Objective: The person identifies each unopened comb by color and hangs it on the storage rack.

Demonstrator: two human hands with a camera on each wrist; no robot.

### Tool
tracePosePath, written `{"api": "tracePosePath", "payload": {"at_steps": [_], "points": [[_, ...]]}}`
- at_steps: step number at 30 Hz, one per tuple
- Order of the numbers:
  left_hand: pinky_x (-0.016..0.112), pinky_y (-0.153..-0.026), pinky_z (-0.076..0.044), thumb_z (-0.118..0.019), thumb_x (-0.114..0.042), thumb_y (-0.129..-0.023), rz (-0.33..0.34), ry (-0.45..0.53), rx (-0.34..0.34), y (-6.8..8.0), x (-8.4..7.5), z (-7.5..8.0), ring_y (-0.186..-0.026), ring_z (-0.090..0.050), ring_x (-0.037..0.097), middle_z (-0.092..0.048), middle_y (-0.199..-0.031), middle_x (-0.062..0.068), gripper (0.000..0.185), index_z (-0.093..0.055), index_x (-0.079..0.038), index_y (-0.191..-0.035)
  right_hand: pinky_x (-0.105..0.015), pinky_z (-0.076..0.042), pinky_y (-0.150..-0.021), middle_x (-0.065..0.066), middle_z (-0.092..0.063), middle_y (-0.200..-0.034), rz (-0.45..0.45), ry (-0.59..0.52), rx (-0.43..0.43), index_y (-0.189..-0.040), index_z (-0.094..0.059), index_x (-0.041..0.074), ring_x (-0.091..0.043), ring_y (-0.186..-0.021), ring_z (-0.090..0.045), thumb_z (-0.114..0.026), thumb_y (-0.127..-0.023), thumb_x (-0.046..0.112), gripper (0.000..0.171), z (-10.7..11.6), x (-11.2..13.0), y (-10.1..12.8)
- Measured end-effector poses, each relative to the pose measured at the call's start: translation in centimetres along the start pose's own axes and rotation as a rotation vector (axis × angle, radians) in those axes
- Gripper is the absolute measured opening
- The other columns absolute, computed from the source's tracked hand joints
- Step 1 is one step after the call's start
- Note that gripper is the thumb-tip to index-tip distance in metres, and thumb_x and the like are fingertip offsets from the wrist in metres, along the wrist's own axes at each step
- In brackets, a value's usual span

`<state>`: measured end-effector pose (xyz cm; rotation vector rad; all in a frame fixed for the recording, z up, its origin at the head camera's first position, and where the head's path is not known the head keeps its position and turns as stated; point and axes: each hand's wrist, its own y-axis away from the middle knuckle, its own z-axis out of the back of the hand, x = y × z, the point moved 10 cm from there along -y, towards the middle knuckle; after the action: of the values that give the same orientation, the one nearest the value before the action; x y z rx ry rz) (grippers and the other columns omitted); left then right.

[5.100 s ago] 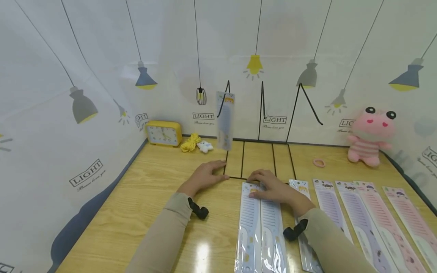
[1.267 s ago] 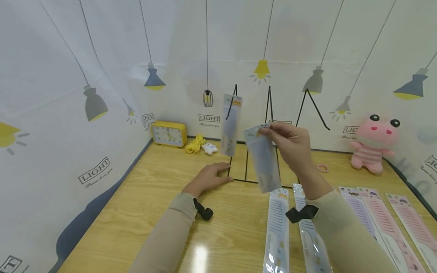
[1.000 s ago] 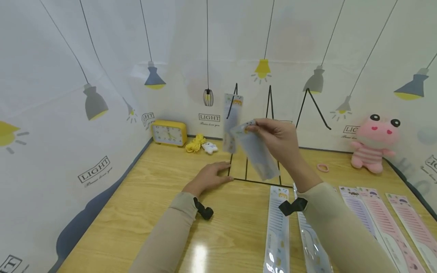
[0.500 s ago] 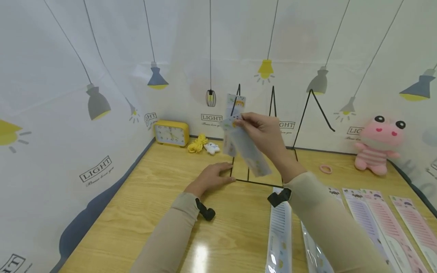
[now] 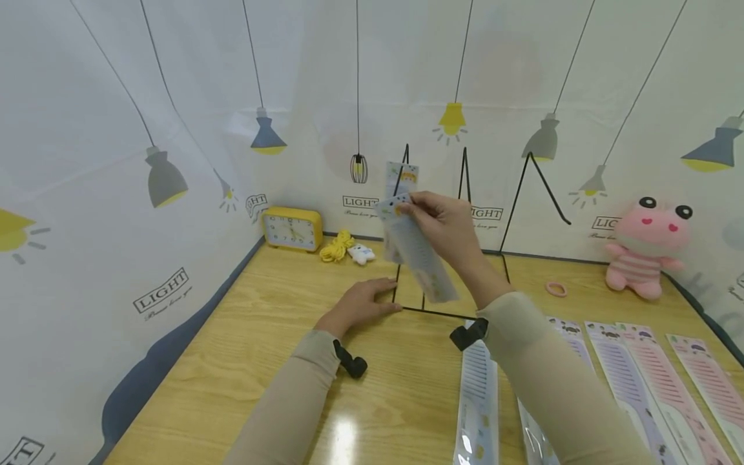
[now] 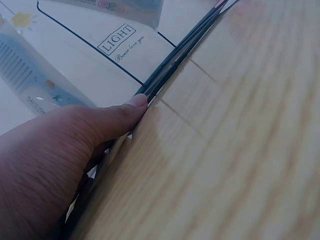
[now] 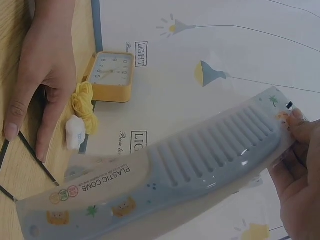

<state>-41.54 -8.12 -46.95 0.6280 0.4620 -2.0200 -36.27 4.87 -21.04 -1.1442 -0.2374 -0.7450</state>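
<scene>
My right hand (image 5: 444,223) pinches the top corner of a packaged light-blue comb (image 7: 215,155), which slants down toward the table. In the right wrist view a small black tip (image 7: 289,105) shows at the package's top end, beside the fingers. Behind it another packaged blue comb (image 5: 392,177) hangs on the left hook of a black wire rack (image 5: 506,213). My left hand (image 5: 360,302) rests at the rack's base on the left, fingers extended; its thumb touches the base wire in the left wrist view.
Packaged combs in blue (image 5: 478,400), purple (image 5: 630,381) and pink (image 5: 657,374) lie at the front right. A yellow clock (image 5: 292,228), yellow cord (image 5: 337,247) and white star-shaped piece (image 5: 361,254) stand back left. A pink ring (image 5: 556,289) and plush toy (image 5: 642,248) sit back right.
My right hand has lifted a blue comb from the table and carried it leftward to the rack's left hook; it is nearly still over the last half second. The left hand stays at the base.
</scene>
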Motion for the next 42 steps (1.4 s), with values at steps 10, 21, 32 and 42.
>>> {"api": "tracePosePath", "payload": {"at_steps": [10,21,32,42], "points": [[0.046,-0.120,-0.028,-0.064,-0.060,-0.092,0.018,0.015,-0.005,0.2,0.8,-0.1,-0.146,-0.034,0.023,-0.039,-0.159,-0.003,0.071,-0.047,-0.027,-0.152,-0.030,-0.061,-0.059,-0.009,-0.077,-0.093,-0.046,-0.020,-0.019,-0.099,-0.078,0.003,-0.020,-0.075,-0.074,-0.073,-0.094,0.021,0.019,-1.0,-1.3,-0.1],[0.044,-0.120,-0.028,-0.065,-0.059,-0.092,0.019,0.039,-0.016,0.2,0.9,-0.2,-0.146,-0.035,0.021,-0.040,-0.158,-0.004,0.070,-0.049,-0.026,-0.151,-0.032,-0.061,-0.063,-0.007,-0.077,-0.092,-0.074,0.012,-0.051,-0.101,-0.077,0.005,-0.018,-0.077,-0.072,-0.070,-0.096,0.024,0.021,-1.1,-2.9,-0.8],[0.040,-0.118,-0.032,-0.064,-0.060,-0.093,-0.010,-0.010,-0.032,-0.2,0.7,-0.1,-0.143,-0.040,0.019,-0.046,-0.154,-0.003,0.070,-0.049,-0.023,-0.151,-0.025,-0.047,-0.058,-0.006,-0.074,-0.084,-0.174,0.063,-0.100,-0.094,-0.075,0.007,-0.016,-0.068,-0.062,-0.068,-0.097,0.032,0.026,-1.7,-5.9,-2.2],[0.040,-0.119,-0.030,-0.063,-0.060,-0.093,0.005,-0.021,-0.019,-0.1,0.5,-0.1,-0.145,-0.036,0.020,-0.041,-0.157,-0.002,0.070,-0.049,-0.025,-0.151,-0.028,-0.054,-0.069,-0.005,-0.075,-0.092,-0.283,-0.009,-0.140,-0.101,-0.075,0.007,-0.016,-0.080,-0.068,-0.069,-0.097,0.035,0.029,-1.8,-8.1,-3.3]]}}
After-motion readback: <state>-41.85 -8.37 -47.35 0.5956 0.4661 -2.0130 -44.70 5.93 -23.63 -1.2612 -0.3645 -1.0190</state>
